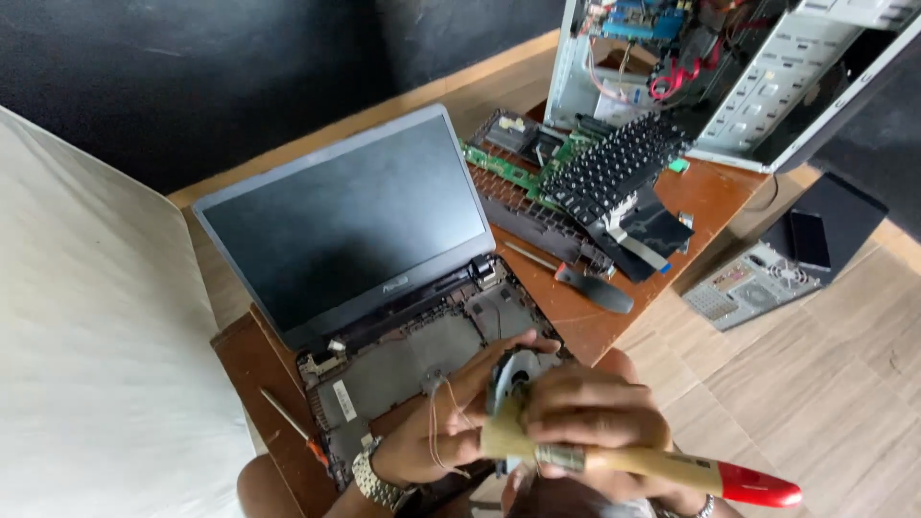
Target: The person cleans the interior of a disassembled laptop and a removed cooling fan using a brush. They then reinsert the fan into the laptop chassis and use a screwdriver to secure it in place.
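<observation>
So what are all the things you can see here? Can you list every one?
Laptop: one, grey with dark screen, opened up on the wooden table, its base stripped.
Cooling fan: one, dark, held over the laptop base.
Brush: one, pale wooden handle with red tip, in the right hand.
Loose keyboard: one, black, on the parts pile behind the laptop.
Circuit board: one, green, under the keyboard.
Black-handled screwdriver: one, right of the laptop.
Orange-handled screwdriver: one, left of the base.
Open computer case: one, pale grey, top right.
Second computer case: one, on the floor.
Left hand: one, wristwatch on, fingers on the fan.
Right hand: one, holding the brush.
</observation>
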